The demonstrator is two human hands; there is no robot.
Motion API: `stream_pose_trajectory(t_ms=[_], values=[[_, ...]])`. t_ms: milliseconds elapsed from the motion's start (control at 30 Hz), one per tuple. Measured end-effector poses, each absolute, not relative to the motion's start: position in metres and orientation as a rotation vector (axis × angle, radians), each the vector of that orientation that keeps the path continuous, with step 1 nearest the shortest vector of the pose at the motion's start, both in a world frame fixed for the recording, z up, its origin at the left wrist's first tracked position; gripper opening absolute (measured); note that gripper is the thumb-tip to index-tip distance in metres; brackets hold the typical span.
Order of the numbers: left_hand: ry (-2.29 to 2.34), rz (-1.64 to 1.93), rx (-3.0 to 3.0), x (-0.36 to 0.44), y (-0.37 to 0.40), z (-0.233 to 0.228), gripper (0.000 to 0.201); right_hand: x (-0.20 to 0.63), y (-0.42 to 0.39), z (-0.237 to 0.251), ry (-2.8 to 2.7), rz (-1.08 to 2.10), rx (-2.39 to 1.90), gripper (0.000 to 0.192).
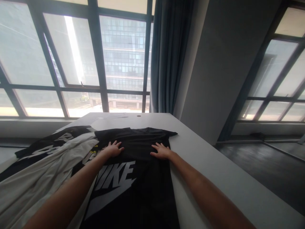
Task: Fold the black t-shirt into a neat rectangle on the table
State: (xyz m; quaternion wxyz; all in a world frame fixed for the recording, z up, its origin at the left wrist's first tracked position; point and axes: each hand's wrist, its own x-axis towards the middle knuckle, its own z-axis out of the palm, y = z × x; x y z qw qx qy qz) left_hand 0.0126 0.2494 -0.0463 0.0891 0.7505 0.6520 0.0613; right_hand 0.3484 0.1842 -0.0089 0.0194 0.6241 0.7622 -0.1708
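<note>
A black T-shirt (152, 181) with a large grey NIKE print lies spread out on the white table (209, 159), its collar toward the window. My left hand (113, 149) rests palm down on the upper left of the shirt, fingers spread. On the upper right, near the shirt's side edge, my right hand (160, 150) lies flat with its fingers apart. Neither hand grips the cloth. My left forearm covers part of the print, and the lower hem runs out of view.
Left of the shirt lie a light grey garment (47, 175) and black printed clothing (59, 140), overlapping. A thin sheet (116, 116) and a dark round spot (138, 116) are at the table's far end. Beyond stand windows, a blue-grey curtain (166, 57) and a pillar (221, 63).
</note>
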Motion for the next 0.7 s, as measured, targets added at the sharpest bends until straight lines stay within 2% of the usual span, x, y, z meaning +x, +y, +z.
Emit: stream_pose_trajectory(t_ms=[233,367,433,533,700], values=[[1.987,0.135,2.201,0.014,0.274,-0.044,0.072,0.355,0.24,-0.024,2.439,-0.411,2.039,0.066],[2.033,0.349,2.26,0.018,0.278,-0.041,0.059,0.352,0.246,-0.037,2.631,-0.223,2.121,0.051],[2.07,0.502,2.328,0.023,0.265,-0.038,0.052,0.353,0.237,-0.038,2.776,-0.053,2.104,0.04],[2.095,0.543,2.43,0.029,0.231,-0.032,0.048,0.354,0.213,-0.032,2.912,0.133,1.967,0.035],[1.964,0.424,2.496,0.036,0.161,-0.024,0.041,0.346,0.154,-0.016,2.931,-0.062,1.865,0.033]])
